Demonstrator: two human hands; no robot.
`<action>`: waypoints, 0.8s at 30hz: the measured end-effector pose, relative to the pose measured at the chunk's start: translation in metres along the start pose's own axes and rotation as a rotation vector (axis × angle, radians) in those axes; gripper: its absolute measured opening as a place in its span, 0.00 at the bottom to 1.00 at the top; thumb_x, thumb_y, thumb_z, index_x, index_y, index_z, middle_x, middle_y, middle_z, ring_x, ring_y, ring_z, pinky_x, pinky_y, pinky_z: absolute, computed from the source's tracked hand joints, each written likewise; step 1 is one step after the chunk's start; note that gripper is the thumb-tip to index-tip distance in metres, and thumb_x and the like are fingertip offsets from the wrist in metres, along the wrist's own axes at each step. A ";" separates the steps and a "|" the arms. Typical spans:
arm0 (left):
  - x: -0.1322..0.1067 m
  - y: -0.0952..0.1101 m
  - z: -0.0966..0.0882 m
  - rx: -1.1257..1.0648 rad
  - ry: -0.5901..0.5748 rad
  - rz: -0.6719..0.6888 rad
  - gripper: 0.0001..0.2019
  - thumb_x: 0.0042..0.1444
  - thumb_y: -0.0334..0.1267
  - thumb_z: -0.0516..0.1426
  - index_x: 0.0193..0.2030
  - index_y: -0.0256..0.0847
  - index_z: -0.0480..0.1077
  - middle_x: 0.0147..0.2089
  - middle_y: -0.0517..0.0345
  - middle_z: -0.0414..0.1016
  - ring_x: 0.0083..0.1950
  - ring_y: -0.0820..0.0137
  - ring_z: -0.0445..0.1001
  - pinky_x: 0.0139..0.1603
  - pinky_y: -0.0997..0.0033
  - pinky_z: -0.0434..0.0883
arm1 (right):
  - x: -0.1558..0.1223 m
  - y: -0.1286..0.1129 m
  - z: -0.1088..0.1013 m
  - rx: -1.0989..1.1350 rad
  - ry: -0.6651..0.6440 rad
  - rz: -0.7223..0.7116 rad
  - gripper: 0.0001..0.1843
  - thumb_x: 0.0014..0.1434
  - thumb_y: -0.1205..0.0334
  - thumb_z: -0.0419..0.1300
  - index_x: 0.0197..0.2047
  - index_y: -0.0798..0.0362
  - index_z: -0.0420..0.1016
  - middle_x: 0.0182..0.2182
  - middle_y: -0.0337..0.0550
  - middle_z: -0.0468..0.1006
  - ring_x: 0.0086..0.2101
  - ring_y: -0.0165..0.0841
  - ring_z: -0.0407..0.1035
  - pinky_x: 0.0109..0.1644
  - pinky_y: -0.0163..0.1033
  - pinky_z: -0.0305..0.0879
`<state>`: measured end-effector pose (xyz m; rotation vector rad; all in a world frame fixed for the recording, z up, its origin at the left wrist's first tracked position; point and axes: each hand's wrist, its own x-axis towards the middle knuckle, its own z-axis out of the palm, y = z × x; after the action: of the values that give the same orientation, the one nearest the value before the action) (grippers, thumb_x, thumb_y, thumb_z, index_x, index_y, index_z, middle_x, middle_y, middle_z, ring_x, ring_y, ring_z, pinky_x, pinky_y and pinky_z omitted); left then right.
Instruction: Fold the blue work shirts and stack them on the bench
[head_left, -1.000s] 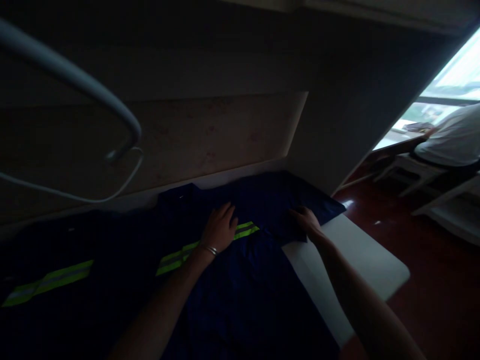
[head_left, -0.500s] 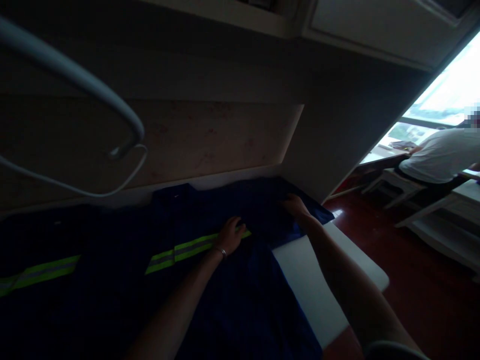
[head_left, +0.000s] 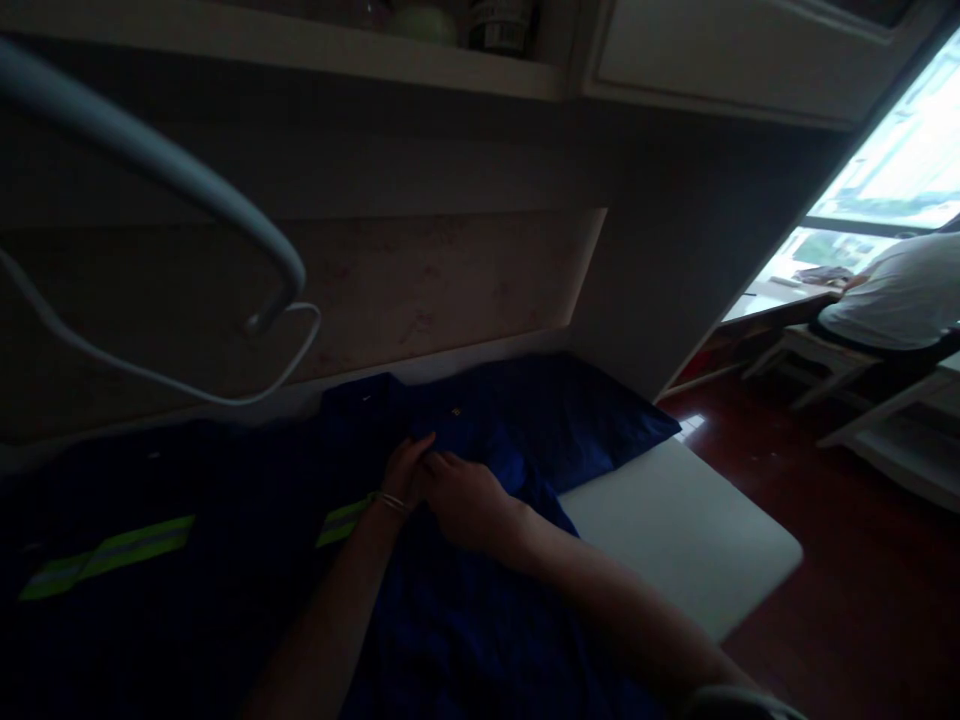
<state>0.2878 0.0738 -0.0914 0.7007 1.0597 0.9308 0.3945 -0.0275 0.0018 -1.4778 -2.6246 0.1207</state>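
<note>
A dark blue work garment (head_left: 525, 420) with a yellow-green reflective stripe (head_left: 112, 555) lies spread on a white table (head_left: 675, 530). My left hand (head_left: 403, 472), with a bracelet at the wrist, rests on the cloth near the stripe, fingers bent on a fold. My right hand (head_left: 465, 500) lies just beside it, touching it, fingers curled on the same blue fold. The room is dim, so the grip is hard to make out.
A pale curved bar with a white cable (head_left: 225, 250) hangs at the upper left. A shelf (head_left: 420, 50) with jars runs above. At the right, a person in a white shirt (head_left: 885, 295) sits by a bright window over red-brown floor (head_left: 862, 560).
My right hand has come from the garment's right side leftwards to meet my left hand, bringing blue cloth over the stripe. The left hand shifted slightly left.
</note>
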 end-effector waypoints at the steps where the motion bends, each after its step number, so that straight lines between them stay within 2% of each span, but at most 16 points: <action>1: 0.004 -0.003 -0.005 0.042 0.037 0.025 0.16 0.38 0.43 0.69 0.28 0.38 0.69 0.20 0.65 0.69 0.22 0.75 0.68 0.25 0.76 0.66 | -0.006 -0.002 0.000 0.030 0.022 -0.008 0.20 0.62 0.68 0.54 0.57 0.57 0.70 0.52 0.51 0.75 0.49 0.40 0.69 0.49 0.42 0.71; 3: 0.010 -0.008 -0.012 0.135 0.089 0.064 0.13 0.39 0.40 0.66 0.31 0.38 0.70 0.22 0.64 0.72 0.24 0.73 0.71 0.27 0.74 0.67 | -0.018 0.003 -0.001 0.093 0.099 0.045 0.18 0.66 0.63 0.52 0.58 0.51 0.69 0.54 0.47 0.74 0.51 0.38 0.69 0.55 0.42 0.67; 5: 0.016 -0.009 -0.018 0.243 0.131 0.102 0.12 0.42 0.39 0.64 0.35 0.39 0.72 0.27 0.61 0.76 0.28 0.70 0.74 0.31 0.71 0.70 | -0.030 0.016 0.004 0.110 0.151 0.181 0.20 0.68 0.57 0.51 0.61 0.49 0.68 0.58 0.47 0.72 0.56 0.39 0.66 0.62 0.45 0.62; 6: 0.020 -0.007 -0.021 0.308 0.156 0.122 0.12 0.43 0.38 0.63 0.37 0.39 0.73 0.29 0.59 0.77 0.31 0.68 0.76 0.33 0.70 0.70 | -0.035 0.023 0.010 0.105 0.138 0.253 0.23 0.68 0.53 0.52 0.63 0.50 0.67 0.61 0.50 0.69 0.59 0.42 0.63 0.64 0.48 0.58; 8: 0.028 -0.003 -0.028 0.460 0.206 0.160 0.11 0.45 0.36 0.61 0.38 0.39 0.73 0.33 0.56 0.79 0.36 0.65 0.78 0.37 0.69 0.71 | -0.045 0.038 0.032 0.109 0.018 0.320 0.29 0.67 0.48 0.53 0.66 0.53 0.64 0.66 0.54 0.62 0.64 0.48 0.55 0.67 0.55 0.53; 10: 0.035 0.000 -0.035 0.624 0.235 0.195 0.09 0.47 0.33 0.60 0.38 0.38 0.73 0.37 0.51 0.81 0.41 0.63 0.79 0.40 0.68 0.71 | -0.054 0.048 0.058 0.137 -0.129 0.291 0.34 0.67 0.45 0.51 0.70 0.54 0.58 0.69 0.56 0.57 0.67 0.50 0.49 0.69 0.61 0.46; 12: 0.040 0.001 -0.039 0.784 0.247 0.226 0.11 0.49 0.30 0.59 0.41 0.37 0.73 0.42 0.46 0.80 0.45 0.60 0.79 0.45 0.66 0.71 | -0.062 0.052 0.079 0.156 -0.189 0.245 0.35 0.68 0.45 0.47 0.72 0.54 0.52 0.71 0.55 0.51 0.69 0.49 0.43 0.70 0.62 0.39; 15: 0.034 0.003 -0.039 0.996 0.243 0.269 0.20 0.51 0.29 0.59 0.53 0.34 0.71 0.50 0.38 0.78 0.52 0.54 0.77 0.54 0.58 0.69 | -0.068 0.054 0.088 0.172 -0.203 0.217 0.37 0.69 0.43 0.44 0.73 0.55 0.47 0.72 0.55 0.45 0.70 0.48 0.38 0.71 0.62 0.34; 17: 0.016 0.006 -0.037 1.092 0.231 0.317 0.27 0.52 0.29 0.59 0.61 0.34 0.66 0.58 0.35 0.73 0.59 0.52 0.72 0.61 0.53 0.64 | -0.071 0.055 0.079 0.203 -0.230 0.195 0.37 0.69 0.41 0.43 0.73 0.55 0.50 0.71 0.57 0.48 0.69 0.49 0.42 0.71 0.61 0.38; 19: -0.017 0.009 -0.037 1.209 0.202 0.424 0.32 0.53 0.29 0.59 0.66 0.37 0.62 0.65 0.37 0.66 0.67 0.51 0.63 0.67 0.50 0.57 | -0.074 0.056 0.067 0.220 -0.195 0.200 0.35 0.70 0.42 0.42 0.71 0.55 0.54 0.70 0.56 0.52 0.68 0.47 0.46 0.70 0.59 0.44; 22: -0.085 0.001 -0.050 1.519 0.084 0.698 0.27 0.59 0.35 0.55 0.67 0.45 0.62 0.70 0.46 0.61 0.71 0.52 0.56 0.71 0.43 0.49 | -0.084 0.058 0.062 0.146 0.004 0.268 0.31 0.71 0.45 0.42 0.70 0.50 0.57 0.71 0.51 0.52 0.69 0.43 0.46 0.71 0.58 0.42; 24: -0.129 -0.017 -0.068 1.676 0.000 0.777 0.25 0.64 0.42 0.51 0.68 0.50 0.61 0.72 0.50 0.58 0.72 0.53 0.54 0.72 0.39 0.46 | -0.093 0.061 0.073 0.061 0.106 0.333 0.29 0.71 0.48 0.43 0.70 0.50 0.57 0.72 0.49 0.49 0.70 0.44 0.42 0.71 0.61 0.37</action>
<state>0.2035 -0.0455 -0.0769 2.6108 1.4706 0.4372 0.4830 -0.0756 -0.0848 -1.8317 -2.2539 0.1485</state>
